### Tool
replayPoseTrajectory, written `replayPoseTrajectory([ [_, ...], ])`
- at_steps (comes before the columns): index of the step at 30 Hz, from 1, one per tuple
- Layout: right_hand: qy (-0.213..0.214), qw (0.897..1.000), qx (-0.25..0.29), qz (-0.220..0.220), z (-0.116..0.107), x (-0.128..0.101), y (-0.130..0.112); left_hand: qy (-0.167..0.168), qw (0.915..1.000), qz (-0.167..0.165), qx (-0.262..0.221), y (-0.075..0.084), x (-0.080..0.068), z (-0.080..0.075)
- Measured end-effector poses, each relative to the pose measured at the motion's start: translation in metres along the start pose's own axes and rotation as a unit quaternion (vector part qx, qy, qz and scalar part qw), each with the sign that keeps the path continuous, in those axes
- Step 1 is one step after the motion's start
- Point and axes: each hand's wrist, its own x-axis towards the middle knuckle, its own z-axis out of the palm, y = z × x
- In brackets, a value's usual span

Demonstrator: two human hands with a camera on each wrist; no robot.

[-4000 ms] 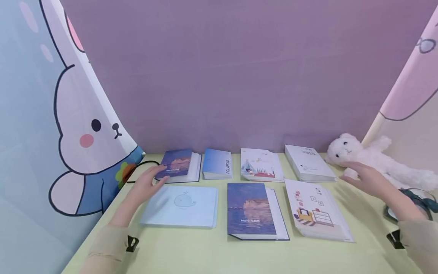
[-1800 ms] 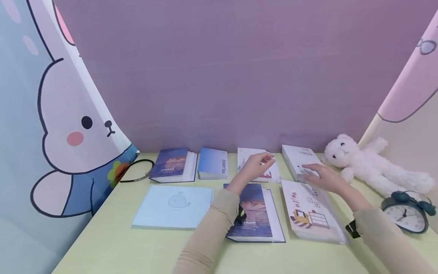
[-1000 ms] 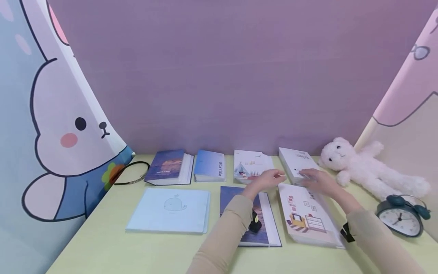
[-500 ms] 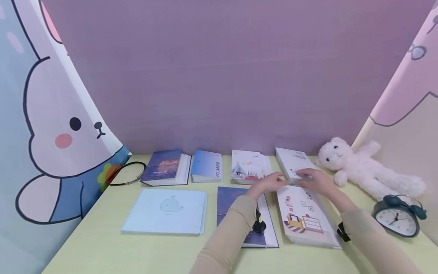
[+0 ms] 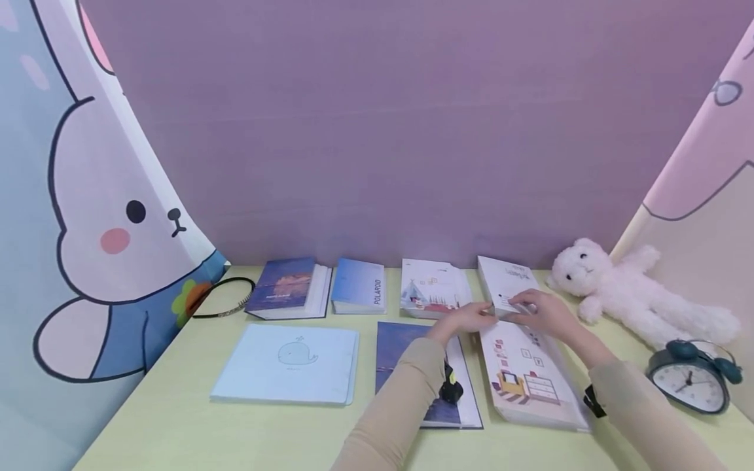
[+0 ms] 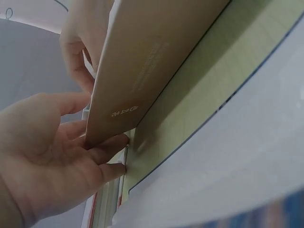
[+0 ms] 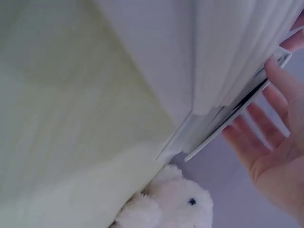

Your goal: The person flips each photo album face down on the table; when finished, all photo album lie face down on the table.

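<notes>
A thick white album point(image 5: 503, 278) lies at the back right of the pale green table point(image 5: 177, 425). Both my hands meet at its near end. My left hand point(image 5: 471, 318) grips the near left corner; in the left wrist view its thumb and fingers point(image 6: 107, 145) pinch the spine of the album point(image 6: 152, 61), which is tilted up off the table. My right hand point(image 5: 542, 313) holds the near right side, with its fingers point(image 7: 278, 78) on the cover edge of the album point(image 7: 228, 57). The right thumb is hidden.
A furniture-print album point(image 5: 527, 373) and a dark blue photo album point(image 5: 406, 340) lie under my forearms. Farther left are a tent-print album point(image 5: 432, 288), a Polaroid album point(image 5: 359, 284), another dark blue album point(image 5: 285, 284), a whale album point(image 5: 288, 363) and a headband point(image 5: 224, 294). A plush bear point(image 5: 624, 288) and a clock point(image 5: 689, 379) sit at the right.
Both hands came in from the table's sides to the white album at the back right and have taken hold of its near end. The other albums have not moved.
</notes>
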Motion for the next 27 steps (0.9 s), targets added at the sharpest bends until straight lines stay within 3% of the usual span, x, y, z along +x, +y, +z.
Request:
replayPoseTrajectory([
  [8, 0.01, 0.999, -0.05, 0.006, -0.0047, 0.0018, -0.0016, -0.013, 0.9991, 0.012, 0.037, 0.0042, 0.0011, 0.0039],
  [13, 0.018, 0.999, -0.038, 0.014, -0.0073, 0.0032, -0.0005, -0.018, 0.9981, 0.012, 0.059, 0.0064, 0.0007, 0.0024],
  [19, 0.028, 0.999, -0.024, -0.019, -0.0094, 0.0033, 0.0013, -0.005, 0.9975, 0.025, 0.066, 0.0062, 0.0019, 0.0012],
  [23, 0.084, 0.994, -0.007, -0.067, -0.0092, 0.0015, 0.0032, 0.02, 0.9985, 0.037, 0.037, 0.0063, 0.0026, -0.0003],
  [27, 0.156, 0.981, 0.003, -0.116, -0.0073, 0.002, 0.0044, 0.057, 0.9975, 0.042, 0.001, 0.0071, 0.001, -0.0024],
])
